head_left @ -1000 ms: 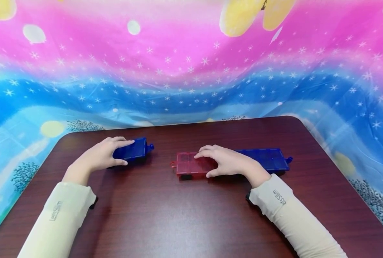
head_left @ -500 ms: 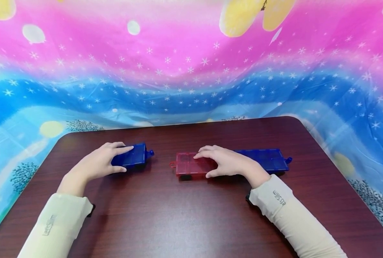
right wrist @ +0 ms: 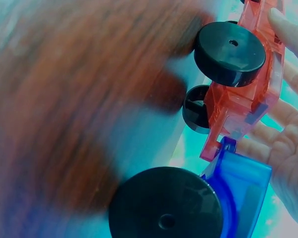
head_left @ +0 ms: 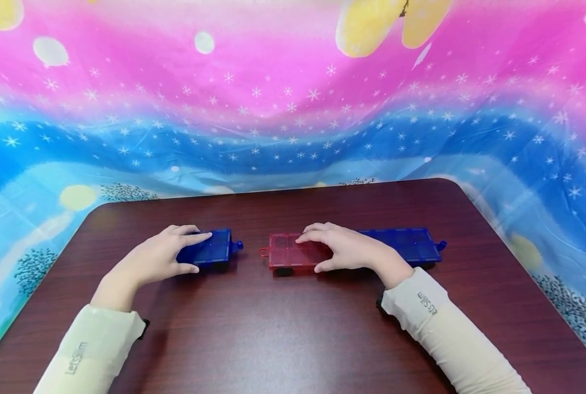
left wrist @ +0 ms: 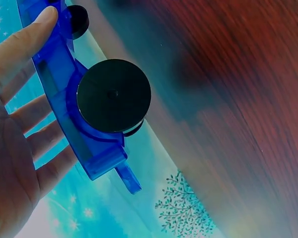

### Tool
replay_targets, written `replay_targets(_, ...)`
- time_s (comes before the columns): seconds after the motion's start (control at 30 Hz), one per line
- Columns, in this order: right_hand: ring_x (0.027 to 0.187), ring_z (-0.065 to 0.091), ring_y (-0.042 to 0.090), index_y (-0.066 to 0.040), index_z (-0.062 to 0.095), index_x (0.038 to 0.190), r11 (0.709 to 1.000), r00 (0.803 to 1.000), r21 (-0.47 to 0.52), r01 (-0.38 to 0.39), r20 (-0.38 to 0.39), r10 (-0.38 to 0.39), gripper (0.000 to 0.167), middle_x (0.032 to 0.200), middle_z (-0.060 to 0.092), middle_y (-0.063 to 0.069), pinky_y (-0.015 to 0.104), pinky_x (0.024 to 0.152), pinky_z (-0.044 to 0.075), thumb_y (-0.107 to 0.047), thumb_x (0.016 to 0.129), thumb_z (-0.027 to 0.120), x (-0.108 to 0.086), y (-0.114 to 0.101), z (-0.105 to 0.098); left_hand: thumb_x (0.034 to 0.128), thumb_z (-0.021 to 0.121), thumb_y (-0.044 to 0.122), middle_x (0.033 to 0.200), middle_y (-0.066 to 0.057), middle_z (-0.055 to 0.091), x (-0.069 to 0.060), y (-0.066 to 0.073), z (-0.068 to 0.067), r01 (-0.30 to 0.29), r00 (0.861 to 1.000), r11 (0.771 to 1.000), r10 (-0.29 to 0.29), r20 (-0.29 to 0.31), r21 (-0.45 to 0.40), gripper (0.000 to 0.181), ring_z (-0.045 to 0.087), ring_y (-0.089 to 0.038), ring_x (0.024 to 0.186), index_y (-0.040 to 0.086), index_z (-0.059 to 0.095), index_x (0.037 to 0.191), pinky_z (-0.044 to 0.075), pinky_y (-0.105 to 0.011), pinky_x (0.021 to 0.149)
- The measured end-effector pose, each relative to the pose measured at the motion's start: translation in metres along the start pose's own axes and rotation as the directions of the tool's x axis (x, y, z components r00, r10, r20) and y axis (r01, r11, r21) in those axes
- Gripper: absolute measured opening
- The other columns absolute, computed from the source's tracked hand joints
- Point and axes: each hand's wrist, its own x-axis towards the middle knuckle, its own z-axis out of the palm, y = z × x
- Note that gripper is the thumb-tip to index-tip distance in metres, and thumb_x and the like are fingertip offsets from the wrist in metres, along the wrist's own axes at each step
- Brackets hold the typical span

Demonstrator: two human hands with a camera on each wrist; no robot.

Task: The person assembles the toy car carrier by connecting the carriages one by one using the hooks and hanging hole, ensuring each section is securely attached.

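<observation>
So the worktop [head_left: 283,339] is a dark reddish-brown wood-grain one, rounded far corners, pretty shiny, with a pale patch of glare toward the near side. A see-through red toy car [head_left: 284,253] sits on its black wheels [right wrist: 230,54] around the middle, end to end with a longish blue car [head_left: 406,243] on its right. There's a second blue car [head_left: 214,249] over on the left, but I can't tell if its wheels actually touch down.

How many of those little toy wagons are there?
3: a blue wagon in the left hand, a red wagon in the right hand, and a second blue wagon right of the red one, partly hidden by that hand. No others show.
</observation>
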Motion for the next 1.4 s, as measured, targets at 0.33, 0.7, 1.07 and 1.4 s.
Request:
replay_targets(0.33,0.139,0.043,0.029,-0.023,0.052,0.144,1.0,1.0,-0.009,0.0,0.0,0.0,0.063,0.153,0.044,0.006,0.05,0.111,0.043,-0.029,0.087,0.077,0.0,0.001,0.001,0.0817,0.081,0.034,0.14,-0.018,0.053,0.002,0.012,0.002,-0.003,1.0,1.0,0.003,0.015,0.003,0.069,0.049,-0.039,0.127,0.021,0.055,0.144,0.051,-0.057,0.095)
replay_targets(0.7,0.139,0.043,0.03,-0.021,0.053,0.144,1.0,1.0,0.007,-0.001,0.001,0.001,0.062,0.153,0.044,0.008,0.051,0.11,0.043,-0.027,0.087,0.077,-0.001,0.0,0.0,0.0804,0.082,0.034,0.138,-0.017,0.055,0.01,0.021,0.004,-0.03,0.999,0.999,0.029,0.023,0.018,0.067,0.05,-0.037,0.125,0.021,0.058,0.141,0.052,-0.055,0.094)
replay_targets(1.07,0.139,0.043,0.03,-0.021,0.053,0.144,1.0,1.0,0.003,0.006,0.0,-0.006,0.063,0.153,0.044,0.009,0.051,0.11,0.043,-0.028,0.087,0.077,-0.001,0.001,-0.001,0.0796,0.083,0.034,0.139,-0.017,0.055,0.015,0.025,0.005,-0.035,0.999,0.999,0.034,0.039,0.027,0.068,0.051,-0.037,0.126,0.022,0.058,0.141,0.053,-0.054,0.093)
replay_targets(1.4,0.14,0.042,0.029,-0.022,0.052,0.144,1.0,1.0,0.001,-0.006,0.007,0.006,0.062,0.154,0.043,0.007,0.051,0.11,0.043,-0.029,0.087,0.077,0.0,0.002,0.0,0.08,0.083,0.035,0.139,-0.017,0.055,0.02,0.03,0.006,-0.046,0.998,0.999,0.046,0.04,0.015,0.068,0.05,-0.037,0.126,0.024,0.057,0.142,0.053,-0.055,0.093)
